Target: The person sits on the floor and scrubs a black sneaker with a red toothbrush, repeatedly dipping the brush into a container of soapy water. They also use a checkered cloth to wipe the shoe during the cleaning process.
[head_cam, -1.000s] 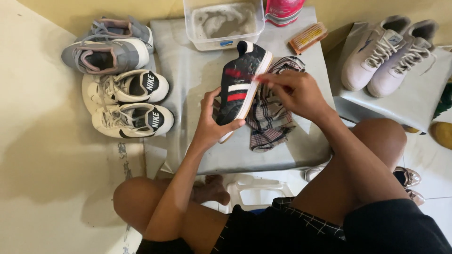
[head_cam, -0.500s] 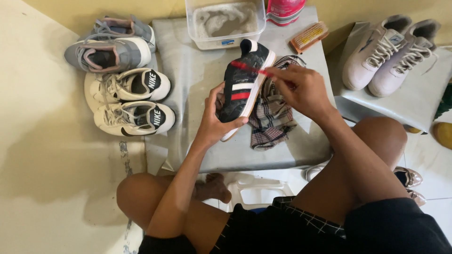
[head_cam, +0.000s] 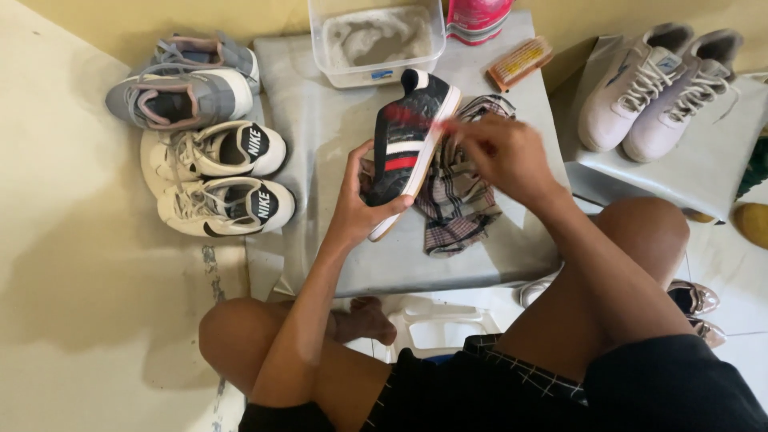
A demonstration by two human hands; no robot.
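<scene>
The low grey table [head_cam: 336,144] has bare surface along its left half and near edge; its far edge is taken up by a clear plastic tub [head_cam: 376,40] of cloudy water, a pink container [head_cam: 478,16] and a small brush [head_cam: 520,62]. Over the middle of the table, the left hand [head_cam: 360,204] is closed around a black sneaker [head_cam: 408,136] with red and white stripes, held on its side with the sole facing right. The right hand [head_cam: 496,156] is blurred, fingers pinched on something small at the sole's edge; what it grips I cannot tell. A plaid cloth [head_cam: 460,212] lies just beneath both hands.

On the floor to the left sit four shoes: two grey ones [head_cam: 184,84] and two white ones [head_cam: 216,176], crowding the table's left edge. To the right, two pale sneakers [head_cam: 656,88] rest on a grey box [head_cam: 704,172]. Bare knees frame the table's near edge.
</scene>
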